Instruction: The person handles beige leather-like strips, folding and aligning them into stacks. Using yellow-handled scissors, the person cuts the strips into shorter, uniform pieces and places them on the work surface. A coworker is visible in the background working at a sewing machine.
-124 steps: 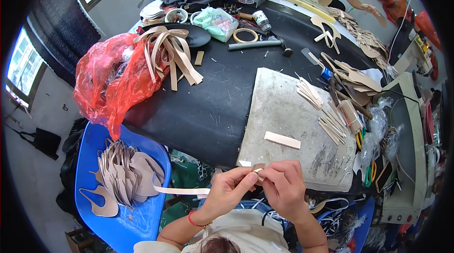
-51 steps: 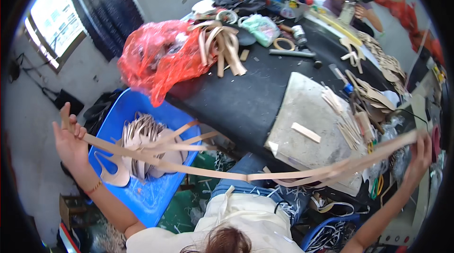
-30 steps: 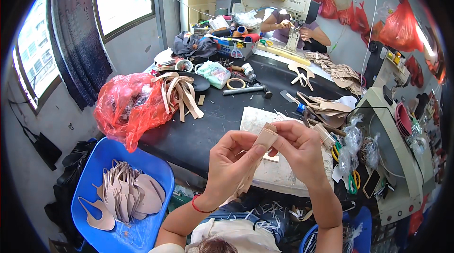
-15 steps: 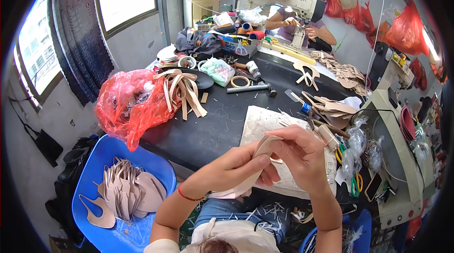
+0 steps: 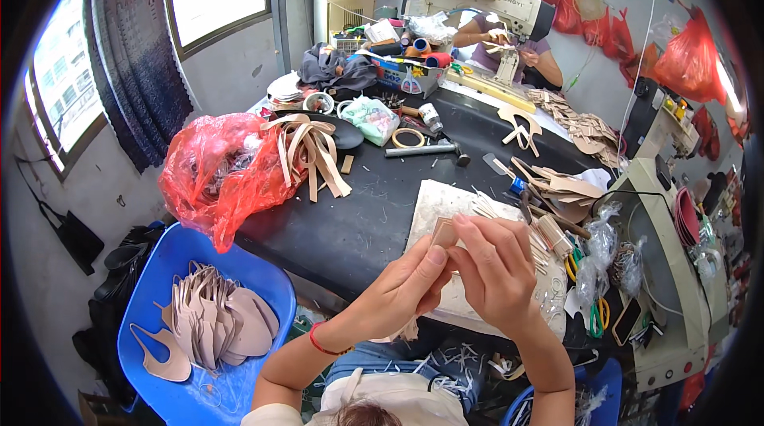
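Observation:
Both my hands meet over the near edge of a pale slab [image 5: 434,202] on the black table. A beige leather piece [image 5: 444,232] is pinched between them, its folded or layered end pointing up. My left hand [image 5: 406,279] grips it with the thumb on the near face. My right hand [image 5: 497,267] closes on its right side, thumb and fingers bent; most of the piece is hidden behind the hands. More beige material hangs low under my left wrist, partly covered. Thin pale strips [image 5: 485,205] lie on the slab beyond my right hand.
Left of me, a blue tub [image 5: 274,273] holds cut beige pieces [image 5: 219,319]. A red plastic bag [image 5: 227,179] and beige straps [image 5: 314,155] sit on the table, with a hammer [image 5: 426,151] further back. Across it, another person works at a sewing machine [image 5: 493,4]. Scissors [image 5: 597,315] lie at right.
My hands have turned the leather piece so its end stands more upright and narrower. My right hand's fingers have drawn in closer to my left, and the view has shifted slightly.

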`<control>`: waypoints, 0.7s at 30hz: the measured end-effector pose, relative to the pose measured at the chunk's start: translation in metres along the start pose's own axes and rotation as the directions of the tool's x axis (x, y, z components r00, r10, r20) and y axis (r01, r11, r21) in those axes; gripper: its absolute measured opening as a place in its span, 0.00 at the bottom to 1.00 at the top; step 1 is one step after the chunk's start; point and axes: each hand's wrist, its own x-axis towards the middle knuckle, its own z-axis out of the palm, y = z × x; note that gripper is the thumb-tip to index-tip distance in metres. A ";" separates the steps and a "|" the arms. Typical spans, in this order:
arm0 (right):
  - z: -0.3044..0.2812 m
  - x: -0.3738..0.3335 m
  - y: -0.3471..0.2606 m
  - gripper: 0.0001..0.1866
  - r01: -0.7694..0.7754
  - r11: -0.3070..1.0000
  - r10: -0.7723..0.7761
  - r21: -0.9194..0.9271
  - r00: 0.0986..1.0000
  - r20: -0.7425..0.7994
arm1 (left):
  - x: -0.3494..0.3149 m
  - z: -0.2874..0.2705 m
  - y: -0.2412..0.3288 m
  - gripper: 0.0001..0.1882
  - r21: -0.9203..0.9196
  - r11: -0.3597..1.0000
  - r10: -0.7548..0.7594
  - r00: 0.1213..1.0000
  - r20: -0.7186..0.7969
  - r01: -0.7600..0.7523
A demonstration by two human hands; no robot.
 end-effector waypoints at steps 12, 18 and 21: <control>0.006 -0.006 0.001 0.18 -0.018 0.997 0.018 0.070 1.000 -0.006 | 0.003 -0.001 -0.006 0.18 0.118 0.993 -0.018 0.993 -0.114 0.032; 0.009 -0.007 0.000 0.17 -0.273 0.900 0.248 0.338 0.962 0.118 | 0.000 -0.007 -0.010 0.22 0.190 0.981 -0.024 0.990 -0.142 0.051; 0.005 -0.007 0.001 0.15 -0.368 0.830 0.323 0.420 0.930 0.177 | 0.002 -0.002 -0.016 0.22 0.208 0.978 0.001 0.988 -0.154 0.032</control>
